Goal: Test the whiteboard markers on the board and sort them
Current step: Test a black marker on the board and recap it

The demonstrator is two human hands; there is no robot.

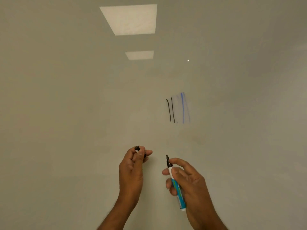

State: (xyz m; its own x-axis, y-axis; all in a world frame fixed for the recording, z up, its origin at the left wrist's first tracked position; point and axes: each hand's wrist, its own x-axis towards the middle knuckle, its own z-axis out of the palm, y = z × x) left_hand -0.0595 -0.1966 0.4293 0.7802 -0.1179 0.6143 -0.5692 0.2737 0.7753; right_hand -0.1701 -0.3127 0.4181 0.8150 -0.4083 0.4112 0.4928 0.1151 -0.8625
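Observation:
The whiteboard (66,105) fills the whole view. My right hand (187,185) grips an uncapped marker (176,188) with a white and teal barrel, its black tip pointing up and held a little off the board, below the drawn lines. My left hand (132,168) pinches the marker's black cap (137,148) between its fingertips, to the left of the marker's tip. On the board up and to the right are two black strokes (171,111) and, beside them, faint blue strokes (183,108).
Two pale rectangles (131,19) of reflected ceiling light show on the upper part of the board, with a small bright dot (188,60) to their right. No tray, edge or other marker is in view.

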